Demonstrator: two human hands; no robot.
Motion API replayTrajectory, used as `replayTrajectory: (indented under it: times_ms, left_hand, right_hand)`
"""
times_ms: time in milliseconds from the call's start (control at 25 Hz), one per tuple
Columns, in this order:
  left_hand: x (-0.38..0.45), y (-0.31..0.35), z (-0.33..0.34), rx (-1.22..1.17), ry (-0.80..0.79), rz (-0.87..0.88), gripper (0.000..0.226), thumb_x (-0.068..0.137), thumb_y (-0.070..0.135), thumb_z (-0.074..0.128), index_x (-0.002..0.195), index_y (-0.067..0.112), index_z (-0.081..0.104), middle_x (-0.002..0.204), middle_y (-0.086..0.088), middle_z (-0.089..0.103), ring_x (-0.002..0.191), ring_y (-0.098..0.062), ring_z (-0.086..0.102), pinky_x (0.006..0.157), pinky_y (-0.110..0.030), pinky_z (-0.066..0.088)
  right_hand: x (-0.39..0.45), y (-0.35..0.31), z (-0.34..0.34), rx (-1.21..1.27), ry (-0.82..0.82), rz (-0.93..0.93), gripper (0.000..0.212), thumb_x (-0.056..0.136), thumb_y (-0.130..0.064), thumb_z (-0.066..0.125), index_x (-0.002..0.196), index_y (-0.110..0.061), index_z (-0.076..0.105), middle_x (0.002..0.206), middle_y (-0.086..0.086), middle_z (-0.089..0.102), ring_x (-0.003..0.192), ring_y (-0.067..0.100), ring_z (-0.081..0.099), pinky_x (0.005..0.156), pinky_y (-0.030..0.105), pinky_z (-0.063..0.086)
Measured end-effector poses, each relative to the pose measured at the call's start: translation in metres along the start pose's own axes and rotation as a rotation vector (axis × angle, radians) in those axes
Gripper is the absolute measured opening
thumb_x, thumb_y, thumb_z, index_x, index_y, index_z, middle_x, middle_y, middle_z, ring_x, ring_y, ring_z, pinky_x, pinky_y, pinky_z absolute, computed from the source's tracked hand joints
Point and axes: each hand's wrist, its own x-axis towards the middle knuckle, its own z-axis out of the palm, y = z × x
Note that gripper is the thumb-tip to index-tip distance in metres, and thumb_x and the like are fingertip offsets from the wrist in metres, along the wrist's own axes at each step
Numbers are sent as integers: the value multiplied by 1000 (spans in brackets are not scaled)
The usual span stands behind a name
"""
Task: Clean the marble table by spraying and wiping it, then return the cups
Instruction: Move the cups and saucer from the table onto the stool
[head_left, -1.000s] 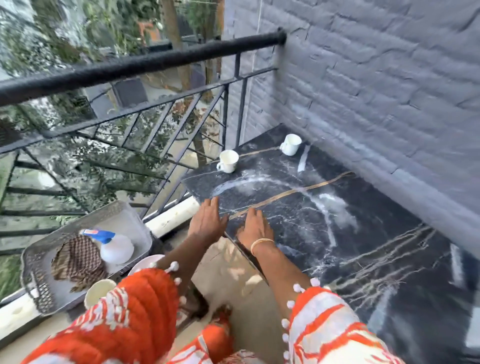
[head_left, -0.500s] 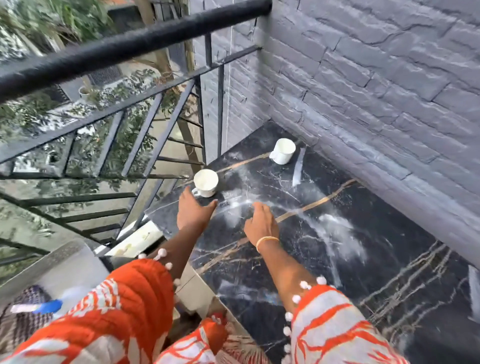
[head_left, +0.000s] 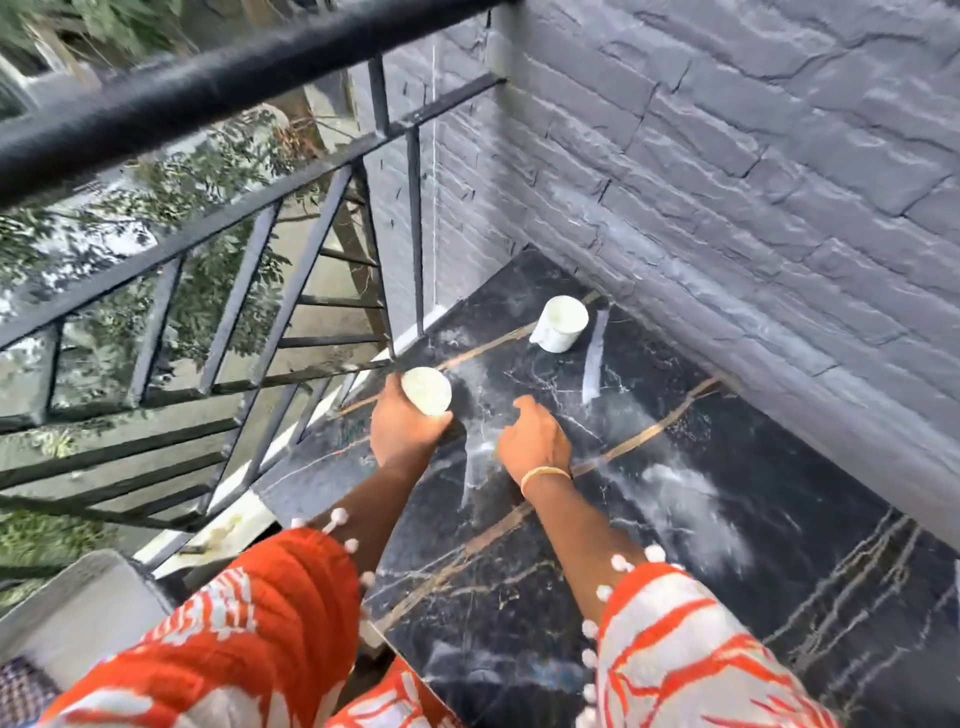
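The left hand (head_left: 408, 428) is closed around the near cup (head_left: 427, 391), which stands at the 9 o'clock edge of the marble table (head_left: 649, 597) beside the railing (head_left: 218, 228). The right hand (head_left: 535, 441) is relaxed and holds nothing, low over the slab. The far cup (head_left: 560, 323) stands at 12 o'clock near the brick wall (head_left: 753, 197). Both cups look light but breakable; I think the body or handle gives the safest hold.

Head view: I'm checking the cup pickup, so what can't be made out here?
- Near cup: the left hand covers its body, hiding the handle and grip.
- Far cup: contents too small to tell.
- Right hand: fingertips hidden behind the hand itself, so contact with the marble table is unclear.
- Tray: cut off at the bottom-left edge.
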Motion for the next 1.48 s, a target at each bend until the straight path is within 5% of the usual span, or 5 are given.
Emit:
replayTrajectory:
  times_ms: [320, 480, 680, 1080, 1480]
  left_hand:
    - [30, 40, 37, 135, -137, 87, 79, 66, 34, 82, 135, 18, 45, 124, -13, 62, 116, -33, 57, 95, -38, 46]
    - [40, 35, 38, 116, -163, 137, 86, 67, 32, 83, 140, 16, 41, 129, -12, 60, 119, -31, 55, 98, -40, 46]
    - [40, 35, 38, 117, -136, 132, 86, 66, 33, 83, 140, 17, 42, 129, -10, 60, 119, -29, 55, 99, -39, 45]
    - [-33, 10, 18, 116, -55, 234, 76, 64, 28, 85, 132, 22, 51, 127, -3, 62, 117, -26, 56, 97, -37, 47]
    - [-231, -97, -59, 3, 87, 135, 71, 62, 35, 84, 123, 23, 52, 113, -6, 66, 106, -28, 61, 83, -34, 47]
  right_hand:
    - [102, 9, -40, 153, 310, 170, 63, 73, -18, 65, 131, -13, 40, 129, 13, 40, 115, 39, 48, 82, 48, 52]
    - [148, 20, -52, 100, 94, 124, 103, 69, -29, 79, 151, -24, 18, 156, 8, 20, 142, 35, 24, 107, 53, 39]
    - [159, 21, -63, 99, 5, 20, 79, 67, -28, 84, 134, -18, 45, 138, 10, 46, 128, 31, 48, 104, 46, 42]
    - [18, 37, -30, 299, 139, -18, 71, 64, -22, 83, 127, -24, 52, 128, 4, 52, 118, 29, 52, 96, 33, 43]
    - [-213, 48, 11, 375, 124, -207, 66, 59, -23, 86, 119, -15, 60, 122, 9, 58, 111, 32, 56, 91, 34, 43]
